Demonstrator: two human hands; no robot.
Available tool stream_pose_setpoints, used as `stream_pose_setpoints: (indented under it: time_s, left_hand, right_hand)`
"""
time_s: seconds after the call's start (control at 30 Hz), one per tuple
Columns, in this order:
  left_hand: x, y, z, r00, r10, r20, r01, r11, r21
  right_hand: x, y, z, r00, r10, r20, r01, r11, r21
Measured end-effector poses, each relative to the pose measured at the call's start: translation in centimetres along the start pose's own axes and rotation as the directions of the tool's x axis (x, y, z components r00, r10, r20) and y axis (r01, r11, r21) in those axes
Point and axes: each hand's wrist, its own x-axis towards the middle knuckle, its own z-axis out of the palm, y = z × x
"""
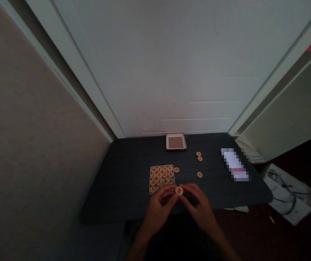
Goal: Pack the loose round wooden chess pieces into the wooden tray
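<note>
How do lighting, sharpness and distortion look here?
Head view: dim overall, very dark below the table; held disc readable, slightly soft; white panel's edges splay upward, perhaps wide-angle distortion; a patch at the table's right is pixelated.

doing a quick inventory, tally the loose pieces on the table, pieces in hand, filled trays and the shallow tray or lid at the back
Loose pieces on the table: 4
Held piece: 1
Filled tray: 1
Shallow tray or lid: 1
Total: 7
</note>
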Motion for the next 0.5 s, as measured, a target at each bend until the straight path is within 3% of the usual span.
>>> stream_pose_setpoints:
  time_s: [0.27, 0.5]
  left_hand:
    - [0.06, -0.38, -0.13, 1.000, 0.025, -0.009, -0.025, 1.000, 0.003]
    - [-0.11, -0.40, -0.33, 0.997, 0.081, 0.004, -0.080, 0.988, 0.132]
  right_hand:
    - [-0.01, -0.14, -0.15, 0.998, 0.027, 0.063, -0.030, 0.999, 0.037]
    - [0.05, -0.20, 0.01, 0.997, 0.030, 0.071, -0.034, 0.998, 0.060]
